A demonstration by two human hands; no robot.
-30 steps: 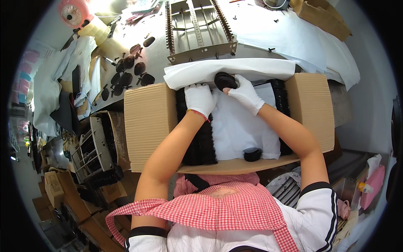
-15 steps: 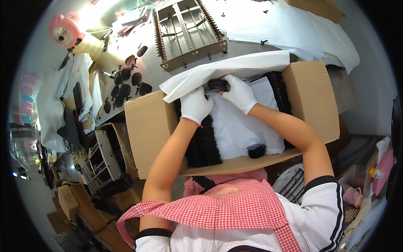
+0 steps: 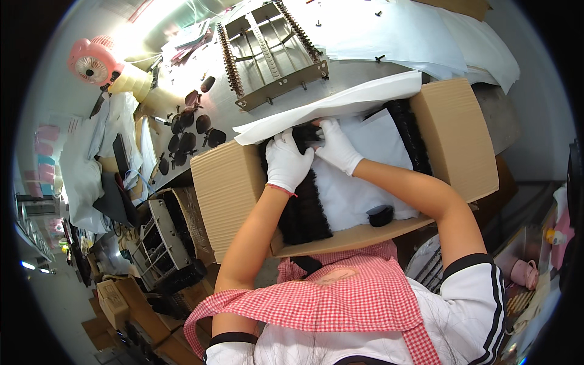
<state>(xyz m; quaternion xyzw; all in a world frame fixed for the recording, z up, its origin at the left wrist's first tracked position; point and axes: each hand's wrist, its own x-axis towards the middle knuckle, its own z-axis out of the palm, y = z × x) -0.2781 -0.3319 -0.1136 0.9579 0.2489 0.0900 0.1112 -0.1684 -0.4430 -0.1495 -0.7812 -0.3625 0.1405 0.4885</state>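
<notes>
An open cardboard box stands before me, lined with white paper. Along its left inner side runs a row of tightly packed black pieces. Both hands wear white gloves and are inside the box's far left part. Between them sits a small black stack, partly hidden by the fingers. My left hand closes on its left side, fingers bent over it. My right hand grips its right side with thumb and fingers. A loose black bundle lies on the paper near the front.
A white sheet folds over the box's far edge. Dark lens-shaped pieces lie scattered on the metal table, left of a metal rack with coiled sides. A pink fan stands at the far left. Another black row fills the box's right side.
The black stack has gone down and left toward the end of the left row. Both hands moved with it, and the left hand's fingers now reach over it.
</notes>
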